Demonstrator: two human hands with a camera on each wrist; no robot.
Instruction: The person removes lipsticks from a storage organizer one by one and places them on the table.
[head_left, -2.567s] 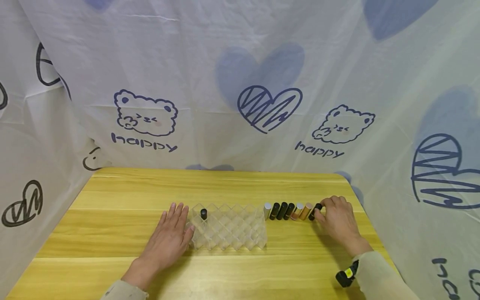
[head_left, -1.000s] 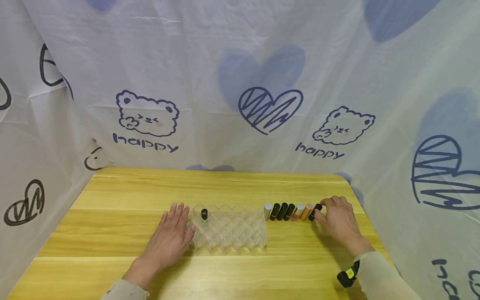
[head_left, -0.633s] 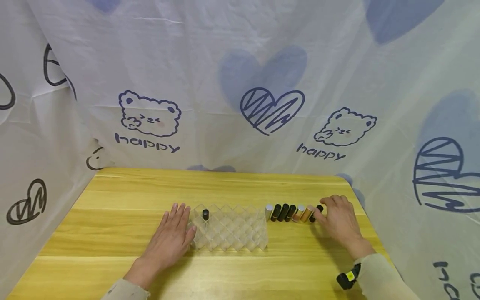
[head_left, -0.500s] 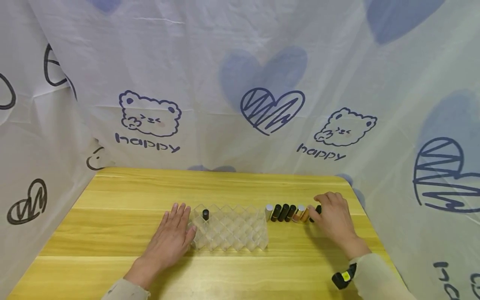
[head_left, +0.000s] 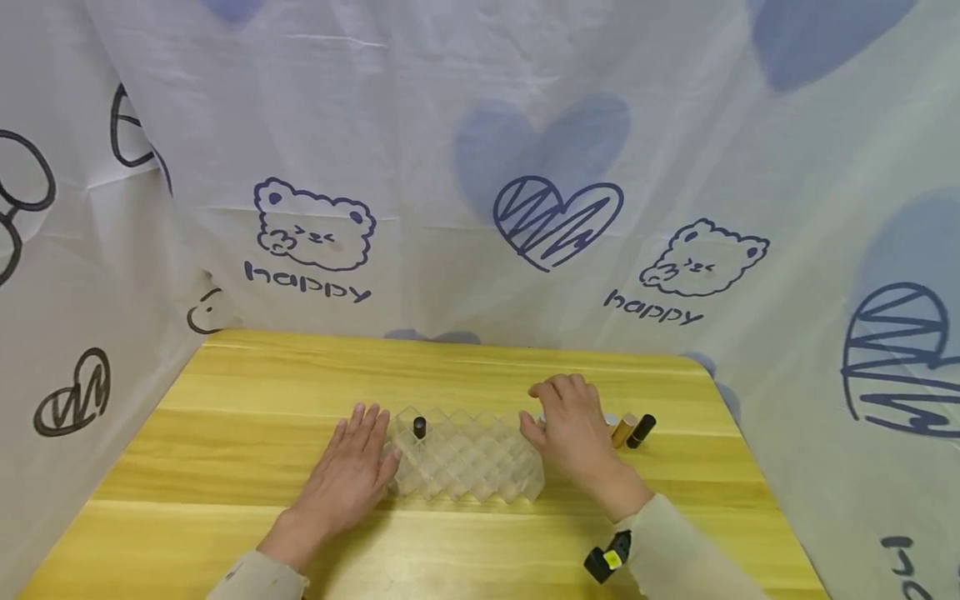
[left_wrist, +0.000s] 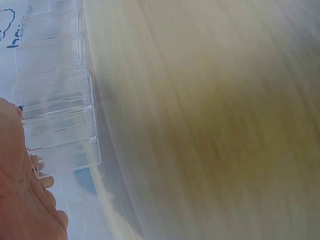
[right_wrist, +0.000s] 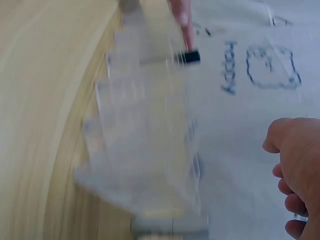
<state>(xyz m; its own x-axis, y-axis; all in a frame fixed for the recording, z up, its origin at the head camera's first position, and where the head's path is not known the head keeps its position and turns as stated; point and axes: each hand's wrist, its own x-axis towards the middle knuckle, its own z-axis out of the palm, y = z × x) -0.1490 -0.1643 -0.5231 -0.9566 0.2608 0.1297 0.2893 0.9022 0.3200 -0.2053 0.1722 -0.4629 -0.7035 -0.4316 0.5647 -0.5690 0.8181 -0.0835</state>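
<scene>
A clear plastic lipstick holder (head_left: 480, 467) with diamond-shaped cells sits in the middle of the wooden table. One black lipstick (head_left: 420, 427) stands in a back cell near its left end. My left hand (head_left: 345, 471) lies with straight fingers along the holder's left end, touching it, as the left wrist view shows too. My right hand (head_left: 581, 433) hovers by the holder's right end, thumb and fingers apart, with nothing seen between them. It covers much of the lipstick row; a gold lipstick (head_left: 623, 431) and a black lipstick (head_left: 641, 432) show to its right.
The wooden table (head_left: 262, 383) reaches back to a white printed curtain (head_left: 442, 275). Curtain also hangs at the left and right sides. A black device (head_left: 607, 558) is strapped to the right wrist.
My right hand has left the black lipstick at the row's right end and swung left over the row to the holder's right end. The left hand stays beside the holder.
</scene>
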